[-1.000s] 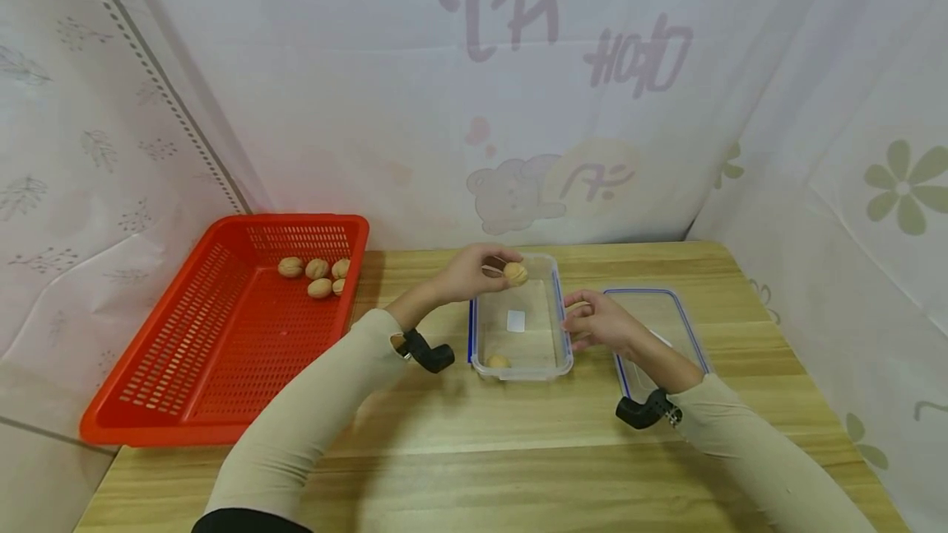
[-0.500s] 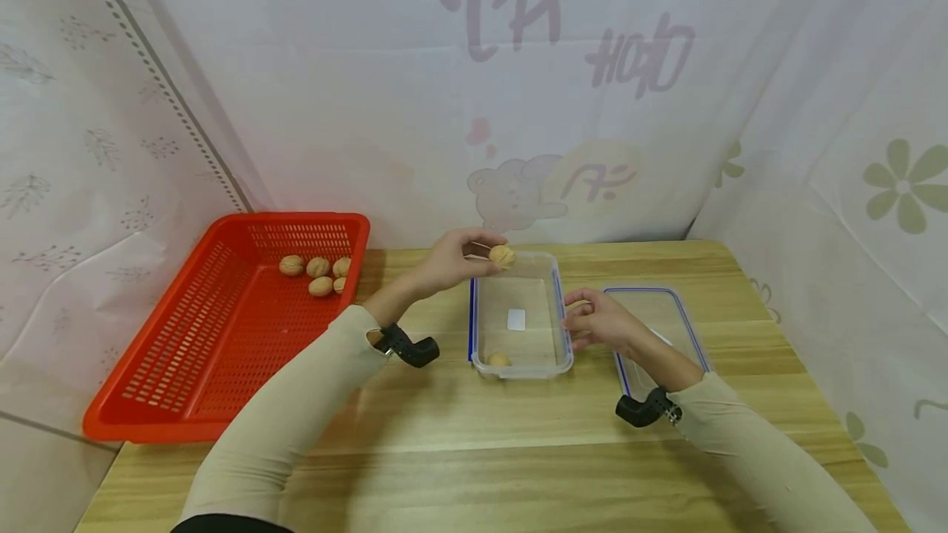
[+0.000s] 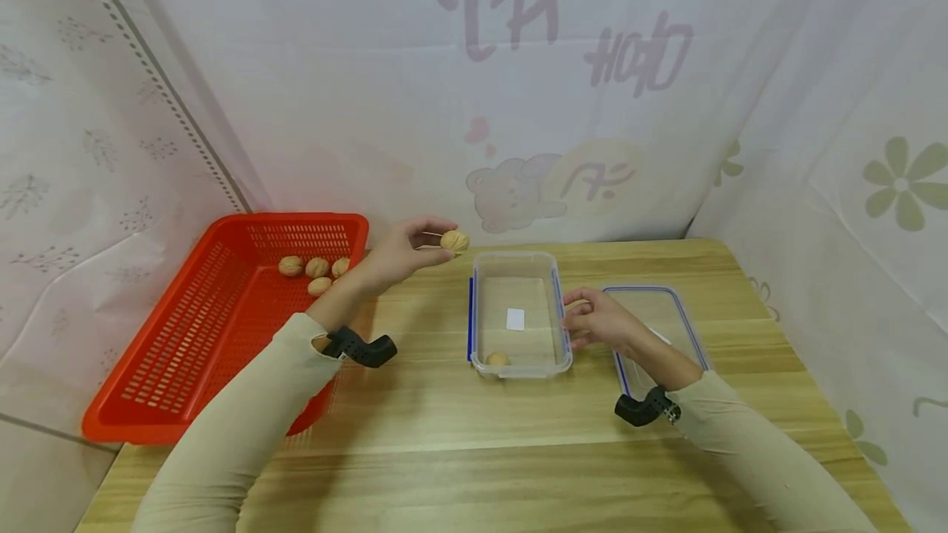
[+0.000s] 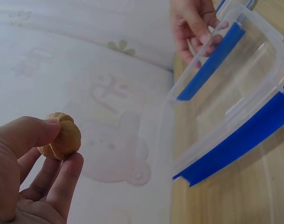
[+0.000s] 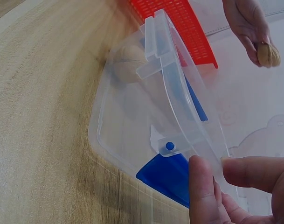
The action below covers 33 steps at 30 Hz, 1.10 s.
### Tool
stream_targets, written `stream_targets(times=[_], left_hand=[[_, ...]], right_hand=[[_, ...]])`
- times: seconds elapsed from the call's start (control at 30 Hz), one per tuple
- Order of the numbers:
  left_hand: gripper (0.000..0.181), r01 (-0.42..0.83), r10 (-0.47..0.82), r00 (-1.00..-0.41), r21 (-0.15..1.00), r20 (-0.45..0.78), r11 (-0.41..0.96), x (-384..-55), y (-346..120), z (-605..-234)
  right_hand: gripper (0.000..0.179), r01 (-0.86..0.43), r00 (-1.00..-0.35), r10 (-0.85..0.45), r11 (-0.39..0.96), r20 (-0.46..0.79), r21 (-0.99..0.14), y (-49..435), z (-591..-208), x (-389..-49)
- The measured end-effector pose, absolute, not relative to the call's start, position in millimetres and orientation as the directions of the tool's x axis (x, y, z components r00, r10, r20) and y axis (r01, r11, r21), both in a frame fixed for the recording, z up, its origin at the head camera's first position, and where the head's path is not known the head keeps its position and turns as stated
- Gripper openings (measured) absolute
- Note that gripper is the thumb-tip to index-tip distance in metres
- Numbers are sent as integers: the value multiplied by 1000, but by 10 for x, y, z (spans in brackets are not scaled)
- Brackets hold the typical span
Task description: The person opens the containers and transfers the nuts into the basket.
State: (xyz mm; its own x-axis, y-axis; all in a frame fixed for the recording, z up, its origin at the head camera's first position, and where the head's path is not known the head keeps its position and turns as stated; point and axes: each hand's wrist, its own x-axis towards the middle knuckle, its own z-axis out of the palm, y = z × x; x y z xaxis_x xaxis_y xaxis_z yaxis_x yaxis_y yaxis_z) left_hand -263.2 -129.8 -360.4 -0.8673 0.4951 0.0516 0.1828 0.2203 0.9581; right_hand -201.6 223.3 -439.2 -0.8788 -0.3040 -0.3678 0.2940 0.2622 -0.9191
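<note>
My left hand (image 3: 403, 255) pinches a tan walnut (image 3: 455, 242) between thumb and fingers, up near the back of the table, left of the clear plastic food container (image 3: 516, 371). In the left wrist view, the ridged shell of that walnut (image 4: 66, 139) shows beyond the thumb tip. My right hand (image 3: 598, 320) holds the container's right wall near the rim, thumb and fingers close together there in the right wrist view. One walnut (image 3: 498, 359) lies inside at the container's near left corner. Blue clips (image 5: 167, 179) hang along its long sides.
To the left, a red plastic basket (image 3: 222, 428) holds several walnuts (image 3: 291, 266) in its far right corner. A clear lid with a blue seal (image 3: 652, 303) lies right of the container, partly beneath my right forearm. Printed cloth (image 3: 415, 105) hangs behind and beside the wooden table (image 3: 481, 475).
My left hand has moved left from over the container's far end, with the walnut still in its fingers. The right hand and the container have stayed in place.
</note>
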Motion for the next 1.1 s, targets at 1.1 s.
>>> stream_targets(times=[1.1], left_hand=[[57,99,167,-985,933,42,347,-2409,-2665,-3542]], right_hand=[[48,295,-879,-305,252,-366,-921,2243,-4417,-2022]])
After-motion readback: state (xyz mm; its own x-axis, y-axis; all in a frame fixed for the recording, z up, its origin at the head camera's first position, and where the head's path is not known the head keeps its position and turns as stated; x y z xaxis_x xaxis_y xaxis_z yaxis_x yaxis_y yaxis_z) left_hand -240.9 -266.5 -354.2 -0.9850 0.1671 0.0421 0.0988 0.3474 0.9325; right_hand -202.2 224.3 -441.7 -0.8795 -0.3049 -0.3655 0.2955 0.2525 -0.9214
